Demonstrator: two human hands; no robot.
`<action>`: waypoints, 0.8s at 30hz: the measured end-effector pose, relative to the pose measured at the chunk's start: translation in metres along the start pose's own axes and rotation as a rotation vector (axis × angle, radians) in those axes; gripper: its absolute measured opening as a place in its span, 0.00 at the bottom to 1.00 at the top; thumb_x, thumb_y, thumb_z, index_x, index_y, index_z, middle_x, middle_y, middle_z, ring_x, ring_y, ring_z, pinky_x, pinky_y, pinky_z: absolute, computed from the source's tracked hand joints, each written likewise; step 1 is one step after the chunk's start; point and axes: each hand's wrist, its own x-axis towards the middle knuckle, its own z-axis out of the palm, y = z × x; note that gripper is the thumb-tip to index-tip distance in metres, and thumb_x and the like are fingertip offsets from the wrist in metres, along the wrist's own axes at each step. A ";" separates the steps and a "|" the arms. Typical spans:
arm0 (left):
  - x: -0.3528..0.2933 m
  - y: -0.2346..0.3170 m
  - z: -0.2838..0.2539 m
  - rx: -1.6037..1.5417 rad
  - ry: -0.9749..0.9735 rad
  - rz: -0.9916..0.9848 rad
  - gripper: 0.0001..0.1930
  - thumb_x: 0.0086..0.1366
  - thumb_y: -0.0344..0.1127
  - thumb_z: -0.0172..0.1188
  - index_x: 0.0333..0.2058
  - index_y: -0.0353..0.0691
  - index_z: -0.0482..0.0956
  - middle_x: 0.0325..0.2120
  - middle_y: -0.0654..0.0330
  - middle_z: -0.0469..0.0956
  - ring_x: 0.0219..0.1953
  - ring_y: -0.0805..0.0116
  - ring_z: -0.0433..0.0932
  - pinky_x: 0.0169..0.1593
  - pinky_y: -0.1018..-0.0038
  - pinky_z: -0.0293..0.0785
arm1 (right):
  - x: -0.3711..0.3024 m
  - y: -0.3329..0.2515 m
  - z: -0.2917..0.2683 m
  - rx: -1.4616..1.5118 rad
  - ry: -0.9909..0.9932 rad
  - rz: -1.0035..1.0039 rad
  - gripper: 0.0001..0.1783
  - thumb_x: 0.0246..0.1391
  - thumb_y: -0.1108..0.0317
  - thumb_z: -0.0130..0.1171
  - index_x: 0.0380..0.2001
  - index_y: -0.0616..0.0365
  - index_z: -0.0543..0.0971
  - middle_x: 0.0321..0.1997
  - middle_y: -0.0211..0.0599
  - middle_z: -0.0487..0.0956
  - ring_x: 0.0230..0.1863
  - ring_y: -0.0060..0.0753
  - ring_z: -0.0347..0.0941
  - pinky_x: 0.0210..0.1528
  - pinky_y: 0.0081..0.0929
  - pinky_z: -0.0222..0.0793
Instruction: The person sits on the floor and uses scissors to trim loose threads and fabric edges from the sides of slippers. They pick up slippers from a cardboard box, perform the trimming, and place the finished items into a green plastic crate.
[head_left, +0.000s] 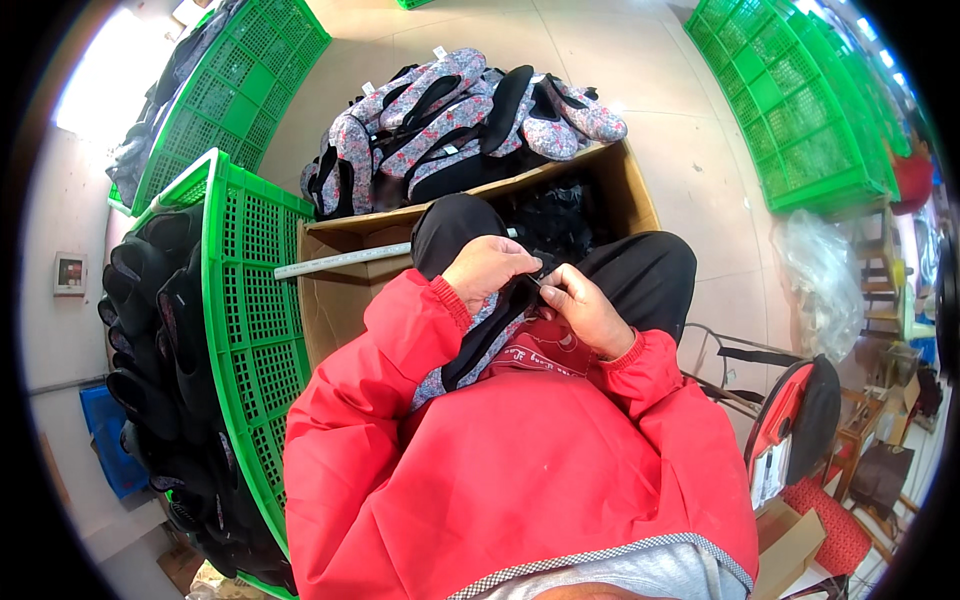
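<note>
On my lap lies a black slipper [484,342] with a floral-patterned side, partly covered by my sleeve and a dark red printed cloth. My left hand [490,268] is closed, thumb and fingers pinched together at the slipper's black far end. Close beside it on the right, my right hand [583,308] is closed too, its thumb and finger pressed together near the same dark edge. Something thin and dark shows between the fingertips of my right hand, too small to name.
Beyond my knees stands an open cardboard box [400,216] with a pale bar [340,262] across it and black pieces inside. Floral slippers [440,110] are heaped behind it. At left, a green crate [255,320] holds black slippers [180,310]. More green crates [790,110] stand far right.
</note>
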 end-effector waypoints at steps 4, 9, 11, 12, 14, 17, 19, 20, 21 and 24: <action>0.003 -0.004 -0.001 -0.011 -0.005 -0.003 0.07 0.63 0.32 0.62 0.31 0.33 0.82 0.24 0.61 0.81 0.24 0.75 0.77 0.31 0.79 0.73 | 0.000 0.000 0.002 0.051 0.005 0.001 0.06 0.67 0.69 0.52 0.35 0.60 0.71 0.28 0.28 0.72 0.31 0.18 0.67 0.37 0.19 0.66; 0.004 -0.004 0.001 -0.059 0.024 0.021 0.07 0.63 0.31 0.62 0.31 0.33 0.82 0.24 0.61 0.81 0.24 0.76 0.76 0.30 0.79 0.72 | 0.000 0.005 0.001 0.114 0.025 0.030 0.06 0.67 0.69 0.51 0.36 0.60 0.71 0.29 0.28 0.72 0.31 0.18 0.67 0.37 0.19 0.66; 0.006 -0.006 0.002 -0.033 0.067 0.069 0.07 0.63 0.32 0.63 0.31 0.33 0.82 0.24 0.62 0.80 0.24 0.77 0.75 0.30 0.79 0.72 | -0.001 0.002 0.000 0.153 0.030 0.040 0.06 0.67 0.69 0.51 0.37 0.60 0.71 0.29 0.29 0.73 0.31 0.18 0.67 0.38 0.19 0.67; 0.008 -0.008 0.003 -0.002 0.097 0.106 0.07 0.63 0.32 0.63 0.31 0.33 0.82 0.24 0.62 0.80 0.24 0.78 0.74 0.30 0.79 0.71 | -0.003 -0.002 0.001 0.206 0.060 0.050 0.05 0.67 0.69 0.51 0.39 0.60 0.71 0.29 0.28 0.73 0.30 0.17 0.67 0.36 0.18 0.66; 0.011 -0.012 0.003 0.099 0.171 0.189 0.08 0.63 0.33 0.64 0.31 0.32 0.82 0.23 0.64 0.79 0.24 0.80 0.72 0.29 0.79 0.70 | -0.009 -0.014 0.000 0.315 0.116 0.067 0.06 0.67 0.69 0.51 0.42 0.59 0.71 0.30 0.28 0.74 0.28 0.15 0.66 0.33 0.15 0.65; 0.011 -0.012 0.002 0.290 0.272 0.300 0.09 0.64 0.34 0.64 0.30 0.31 0.82 0.20 0.67 0.76 0.23 0.81 0.69 0.28 0.78 0.67 | -0.017 -0.016 -0.026 0.228 0.257 0.129 0.16 0.67 0.63 0.50 0.54 0.55 0.69 0.37 0.31 0.80 0.20 0.11 0.60 0.20 0.10 0.53; 0.007 -0.007 0.003 0.392 0.296 0.333 0.10 0.64 0.34 0.64 0.29 0.31 0.82 0.19 0.69 0.74 0.22 0.82 0.67 0.27 0.77 0.65 | -0.019 -0.013 -0.041 0.194 0.379 0.129 0.20 0.67 0.60 0.49 0.58 0.55 0.66 0.44 0.38 0.80 0.20 0.13 0.62 0.17 0.09 0.50; 0.008 -0.007 0.003 0.421 0.310 0.361 0.10 0.64 0.34 0.64 0.29 0.31 0.82 0.18 0.69 0.73 0.22 0.82 0.66 0.27 0.77 0.64 | -0.022 -0.011 -0.048 0.255 0.417 0.112 0.21 0.66 0.60 0.52 0.59 0.55 0.66 0.46 0.40 0.80 0.19 0.13 0.63 0.14 0.10 0.50; 0.009 -0.007 0.004 0.450 0.326 0.389 0.10 0.64 0.34 0.63 0.29 0.31 0.82 0.17 0.69 0.73 0.22 0.82 0.66 0.26 0.77 0.64 | -0.024 -0.010 -0.054 0.256 0.456 0.120 0.22 0.66 0.61 0.53 0.59 0.55 0.66 0.47 0.41 0.79 0.18 0.13 0.63 0.14 0.09 0.50; 0.009 -0.004 0.008 0.381 0.395 0.424 0.10 0.64 0.34 0.63 0.28 0.30 0.81 0.16 0.67 0.72 0.21 0.81 0.65 0.26 0.76 0.63 | -0.029 -0.005 -0.064 0.269 0.480 0.112 0.20 0.64 0.64 0.54 0.57 0.55 0.68 0.46 0.41 0.80 0.16 0.13 0.60 0.13 0.10 0.49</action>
